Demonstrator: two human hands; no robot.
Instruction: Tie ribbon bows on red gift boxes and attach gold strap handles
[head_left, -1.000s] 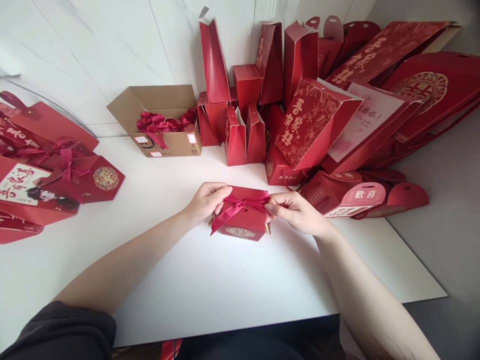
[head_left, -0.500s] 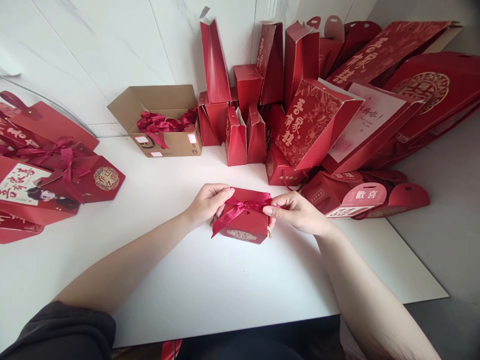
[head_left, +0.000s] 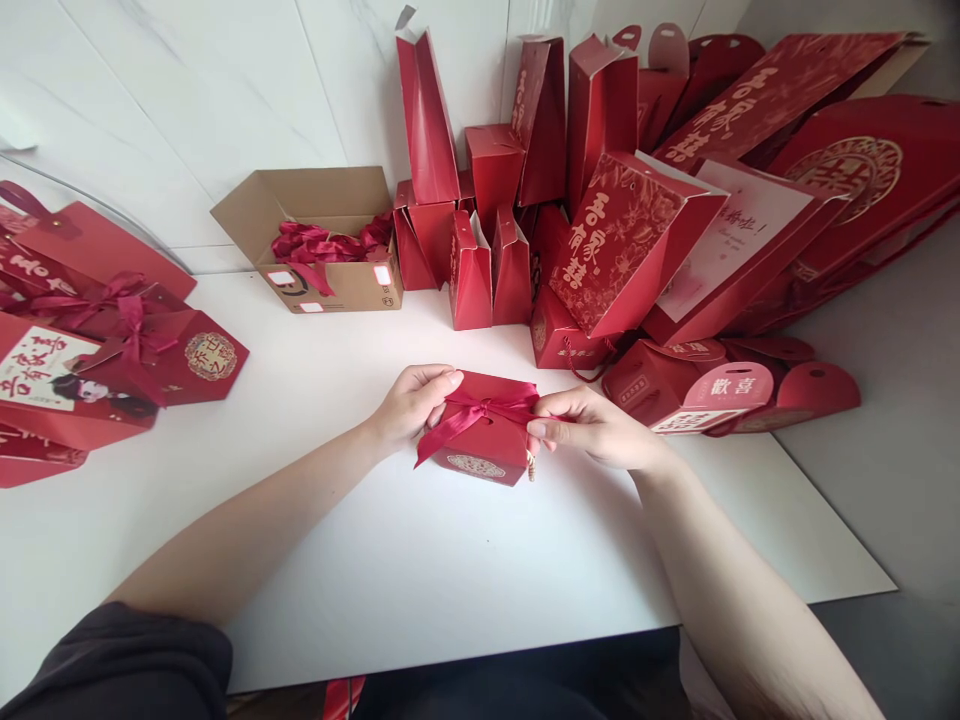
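In the middle of the head view is a small red gift box [head_left: 491, 440] with a gold round emblem on its near side. A dark pink satin ribbon [head_left: 461, 425] is tied in a bow on its top, one tail hanging over the left front. My left hand [head_left: 420, 402] is closed at the box's left end, thumb on the upper edge. My right hand [head_left: 592, 425] pinches the right part of the bow between thumb and forefinger. Its other fingers are partly hidden beside the box. A bit of twisted gold cord [head_left: 532, 466] shows below my right fingertips.
Behind stands an open cardboard box [head_left: 345, 290] of pink ribbons. Many red gift boxes [head_left: 637, 240] and bags crowd the back right of the white table [head_left: 420, 590]. Finished-looking boxes with bows [head_left: 202, 355] stand at the left. A grey wall [head_left: 885, 430] rises on the right.
The box and both hands have shifted slightly left. The ribbon tail at the front left has moved a little with them. Both hands keep nearly the same hold.
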